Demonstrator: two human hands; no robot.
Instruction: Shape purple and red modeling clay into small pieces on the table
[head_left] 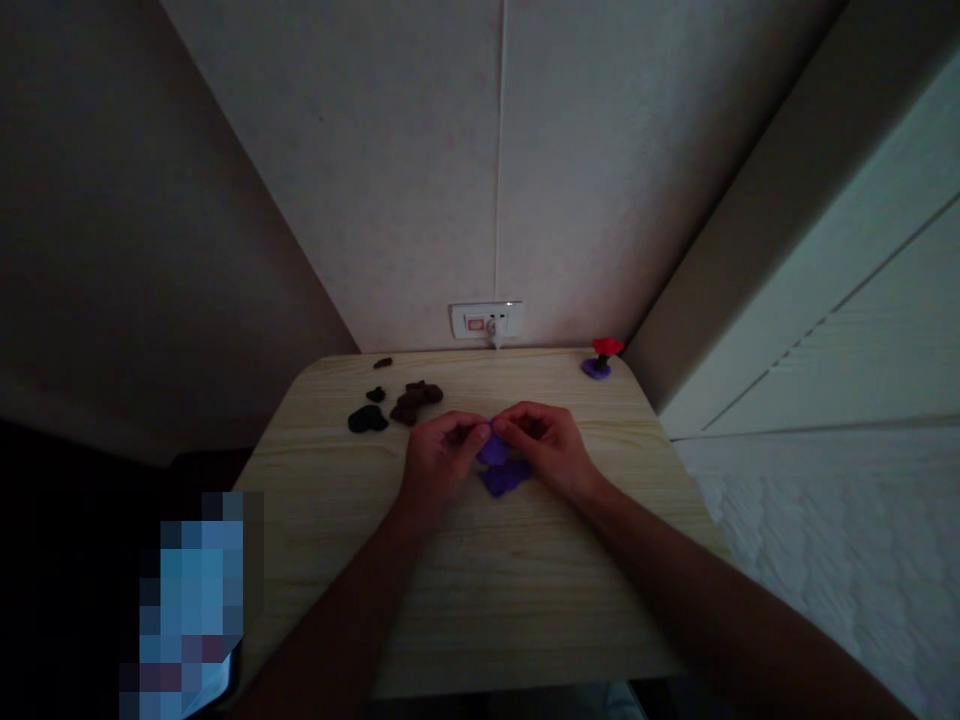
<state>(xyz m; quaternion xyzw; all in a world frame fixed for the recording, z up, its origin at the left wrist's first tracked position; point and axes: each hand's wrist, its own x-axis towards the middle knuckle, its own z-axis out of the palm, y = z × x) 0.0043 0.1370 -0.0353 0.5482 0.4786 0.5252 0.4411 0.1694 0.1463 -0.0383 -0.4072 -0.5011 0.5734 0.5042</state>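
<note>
Between my two hands is a flattened piece of purple modelling clay [493,450], pinched at its top edge from both sides. My left hand [444,455] grips it with thumb and fingers, and my right hand [541,440] does the same close beside. Just below, a second, darker-looking purple clay piece [504,479] with an uneven edge lies on the wooden table. Left of my left hand sit brown clay lumps [417,399] and a black clay lump [367,419]. My fingertips partly hide the upper edge of the held piece.
At the table's [480,600] back right corner stands a small clay figure [601,358], red on top, dark in the middle, purple at its base. A smaller black lump [376,394] and a thin brown bit [383,363] lie back left. A wall socket [487,321] is behind.
</note>
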